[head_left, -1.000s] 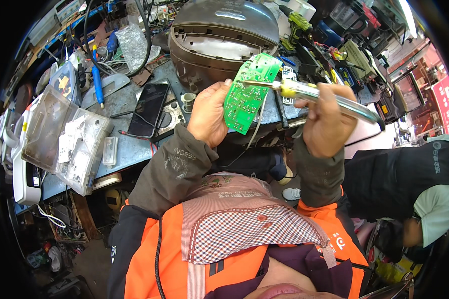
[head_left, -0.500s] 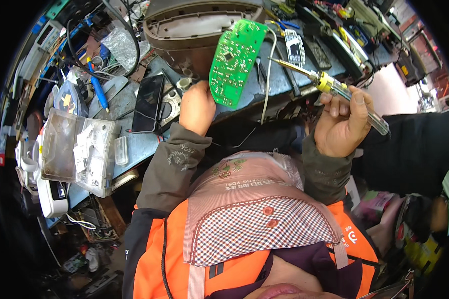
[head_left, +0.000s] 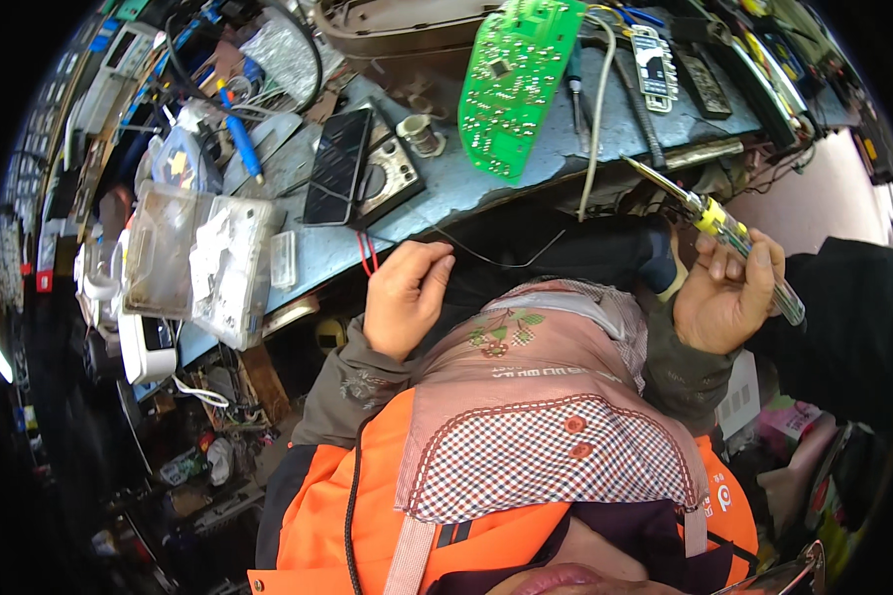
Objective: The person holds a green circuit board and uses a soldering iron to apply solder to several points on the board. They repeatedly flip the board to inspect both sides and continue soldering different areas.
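In my right hand (head_left: 724,297) is a soldering iron (head_left: 734,233) with a yellow collar and clear handle, its pointed tip slanting up and left. My left hand (head_left: 407,297) is closed in front of the bench edge, thumb against curled fingers; anything between them is too small to make out. A thin bent wire (head_left: 511,266) hangs just beyond its fingertips. Ahead, a green circuit board (head_left: 516,94) stands tilted at the bench edge, solder points facing me, with a white cable (head_left: 603,109) beside it. The iron's tip is apart from the board.
On the blue bench (head_left: 313,253) lie a black phone (head_left: 339,164) over a meter (head_left: 397,178), a small wire spool (head_left: 422,136) and an open clear parts box (head_left: 228,263). A brown housing (head_left: 407,40) stands behind. Screwdrivers, a blue pen-like tool (head_left: 240,144) and black bars lie around.
My left hand has come away from the board's lower left edge, down toward me. The right hand still holds the soldering iron. The view has shifted, so the bench sits higher and further right.
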The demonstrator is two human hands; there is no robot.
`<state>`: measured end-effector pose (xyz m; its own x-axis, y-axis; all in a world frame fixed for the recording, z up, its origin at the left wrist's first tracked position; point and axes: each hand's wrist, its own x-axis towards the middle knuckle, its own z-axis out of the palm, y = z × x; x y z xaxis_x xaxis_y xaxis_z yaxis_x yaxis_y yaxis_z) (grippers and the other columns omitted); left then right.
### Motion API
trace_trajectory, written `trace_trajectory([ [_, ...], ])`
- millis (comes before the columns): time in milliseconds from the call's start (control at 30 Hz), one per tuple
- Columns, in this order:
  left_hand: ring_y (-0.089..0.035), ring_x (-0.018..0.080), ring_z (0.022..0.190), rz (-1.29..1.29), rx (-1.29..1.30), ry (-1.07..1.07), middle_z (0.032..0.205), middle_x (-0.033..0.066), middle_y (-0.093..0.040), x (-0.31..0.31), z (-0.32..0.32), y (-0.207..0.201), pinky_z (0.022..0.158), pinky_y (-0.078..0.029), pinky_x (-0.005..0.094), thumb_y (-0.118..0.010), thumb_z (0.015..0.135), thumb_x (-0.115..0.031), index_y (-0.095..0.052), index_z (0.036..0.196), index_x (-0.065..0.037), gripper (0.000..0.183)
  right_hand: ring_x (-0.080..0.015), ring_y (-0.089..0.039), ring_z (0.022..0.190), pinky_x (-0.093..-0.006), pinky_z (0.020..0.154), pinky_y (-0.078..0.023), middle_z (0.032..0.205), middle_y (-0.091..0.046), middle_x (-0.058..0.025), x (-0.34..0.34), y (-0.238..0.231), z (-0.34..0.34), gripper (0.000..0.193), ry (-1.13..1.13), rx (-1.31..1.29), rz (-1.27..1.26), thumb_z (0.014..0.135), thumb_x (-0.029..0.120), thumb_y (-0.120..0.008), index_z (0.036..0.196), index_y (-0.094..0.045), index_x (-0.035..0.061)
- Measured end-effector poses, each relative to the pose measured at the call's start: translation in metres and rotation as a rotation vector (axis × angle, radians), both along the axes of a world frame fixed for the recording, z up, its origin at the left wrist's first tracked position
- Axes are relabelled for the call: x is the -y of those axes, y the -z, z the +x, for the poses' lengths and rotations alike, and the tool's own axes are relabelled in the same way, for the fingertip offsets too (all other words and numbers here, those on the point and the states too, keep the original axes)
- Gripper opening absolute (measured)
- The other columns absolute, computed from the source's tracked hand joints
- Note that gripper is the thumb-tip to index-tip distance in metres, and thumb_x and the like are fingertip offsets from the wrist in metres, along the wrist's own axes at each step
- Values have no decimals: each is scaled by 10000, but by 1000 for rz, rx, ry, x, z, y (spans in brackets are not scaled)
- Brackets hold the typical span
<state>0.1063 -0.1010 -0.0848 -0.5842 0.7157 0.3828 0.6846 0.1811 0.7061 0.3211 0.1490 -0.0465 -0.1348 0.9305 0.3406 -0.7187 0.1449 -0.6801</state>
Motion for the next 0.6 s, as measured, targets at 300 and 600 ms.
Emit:
trace_trajectory([
  [300,-694,302,769,-23,-120,-177,893,148,-694,32,0,18,681,-543,342,-755,930,14,-732,1040,10,113,-133,-507,647,-389,702,-581,732,-467,-10,5,23,10,224,-35,-16,-77,1001,179,-666,1107,-685,-17],
  [600,-682,367,915,-75,-441,-555,1106,171,-676,75,-76,16,780,-554,416,-661,952,17,-701,1155,19,207,-119,-494,675,-376,804,-557,754,-477,-8,-1,31,22,202,-115,-12,-54,1046,181,-640,1102,-685,-7],
])
